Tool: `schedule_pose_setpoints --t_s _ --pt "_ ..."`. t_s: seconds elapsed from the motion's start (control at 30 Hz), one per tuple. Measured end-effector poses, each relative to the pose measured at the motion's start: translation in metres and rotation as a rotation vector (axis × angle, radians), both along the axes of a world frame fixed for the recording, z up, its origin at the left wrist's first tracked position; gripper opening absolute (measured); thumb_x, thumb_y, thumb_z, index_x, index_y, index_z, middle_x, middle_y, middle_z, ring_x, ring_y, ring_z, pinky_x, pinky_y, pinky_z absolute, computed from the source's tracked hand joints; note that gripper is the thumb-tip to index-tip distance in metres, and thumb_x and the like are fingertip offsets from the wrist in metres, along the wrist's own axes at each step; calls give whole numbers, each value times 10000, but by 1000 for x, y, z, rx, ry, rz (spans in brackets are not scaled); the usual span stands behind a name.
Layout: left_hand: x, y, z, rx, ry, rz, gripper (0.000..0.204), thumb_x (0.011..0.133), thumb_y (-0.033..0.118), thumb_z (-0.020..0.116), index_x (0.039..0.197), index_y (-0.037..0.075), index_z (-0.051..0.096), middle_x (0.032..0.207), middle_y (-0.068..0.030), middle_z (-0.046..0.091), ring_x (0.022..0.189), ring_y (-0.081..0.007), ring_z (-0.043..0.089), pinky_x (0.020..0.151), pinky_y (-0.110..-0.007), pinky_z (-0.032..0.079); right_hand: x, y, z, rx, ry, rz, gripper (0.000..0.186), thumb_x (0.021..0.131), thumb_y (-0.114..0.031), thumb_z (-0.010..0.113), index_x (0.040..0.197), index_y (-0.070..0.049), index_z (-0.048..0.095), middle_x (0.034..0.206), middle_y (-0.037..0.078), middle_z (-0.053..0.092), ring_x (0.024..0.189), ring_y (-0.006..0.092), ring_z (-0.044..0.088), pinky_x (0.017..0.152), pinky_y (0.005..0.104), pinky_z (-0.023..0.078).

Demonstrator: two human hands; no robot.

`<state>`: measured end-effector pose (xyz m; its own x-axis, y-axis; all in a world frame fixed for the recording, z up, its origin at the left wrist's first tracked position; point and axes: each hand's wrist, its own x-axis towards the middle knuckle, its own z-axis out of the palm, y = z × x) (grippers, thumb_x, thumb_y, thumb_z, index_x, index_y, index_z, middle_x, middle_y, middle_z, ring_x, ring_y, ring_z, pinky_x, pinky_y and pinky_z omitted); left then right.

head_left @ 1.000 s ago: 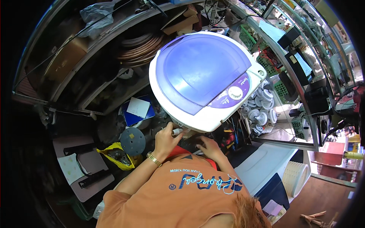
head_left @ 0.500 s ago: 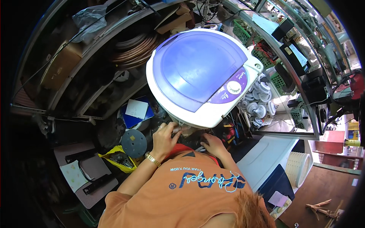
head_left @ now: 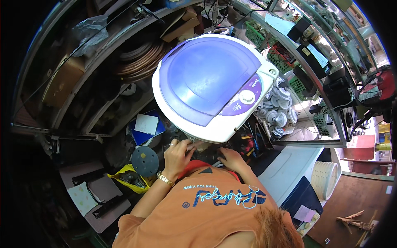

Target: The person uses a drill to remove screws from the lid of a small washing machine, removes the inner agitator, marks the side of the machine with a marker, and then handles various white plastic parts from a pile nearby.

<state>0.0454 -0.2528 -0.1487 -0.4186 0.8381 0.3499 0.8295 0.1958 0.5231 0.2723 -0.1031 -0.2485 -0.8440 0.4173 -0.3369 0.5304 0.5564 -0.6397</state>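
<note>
A white washing machine (head_left: 159, 93) with a see-through purple lid (head_left: 206, 74) and a white dial (head_left: 247, 96) stands in front of me. My left hand (head_left: 177, 156), with a ring and a gold watch (head_left: 166, 179), is closed at the near lower edge of its top. The fingers pinch something small, too hidden to name. Just to the right, my right hand (head_left: 232, 159) is low beside the machine's near side. Its fingers are curled, and whatever lies in them cannot be made out.
At left are a blue box (head_left: 138, 134) with a white card, a dark round disc (head_left: 145, 160) and a yellow bag (head_left: 130, 177). White plastic parts (head_left: 277, 118) pile up at right, by a glass cabinet (head_left: 308, 124). Coiled copper tubing (head_left: 138, 66) fills a left shelf.
The view has shifted slightly, so the washing machine sits a little further left. Both hands stay in nearly the same places by its near edge.
</note>
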Motion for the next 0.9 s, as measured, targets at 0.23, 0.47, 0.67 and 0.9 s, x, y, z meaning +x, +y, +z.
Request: schedule_pose_setpoints --t_s 0.23,0.47,0.67,0.9 --pt "5 5 -7 -107 -26 35 251 783 149 804 969 105 641 832 -27 710 773 -268 628 622 -390 514 9 7 -11 24 6 9 435 900 -246 668 1275 -50 569 1143 205 655 1073 400 627 914 478 500" --pt "6 7 -12 -169 -29 22 198 822 150 763 939 104 610 873 -20 716 790 -292 622 627 -405 520 22 20 -10 28 82 -54 400 870 -231 689 1225 -70 599 1098 186 673 1040 388 643 888 477 515" --pt "3 0 -29 -146 -44 36 197 819 152 769 937 101 620 889 -25 721 805 -296 628 654 -407 527 29 28 -7 24 79 -104 372 871 -205 690 1209 -70 613 1108 168 679 1053 376 643 904 458 515" --pt "1 7 -33 -120 -88 71 298 766 185 822 979 79 642 891 -75 714 844 -329 628 713 -440 524 51 38 -11 44 55 -175 349 853 -240 690 1148 -73 608 1043 182 682 1014 396 649 860 486 525"
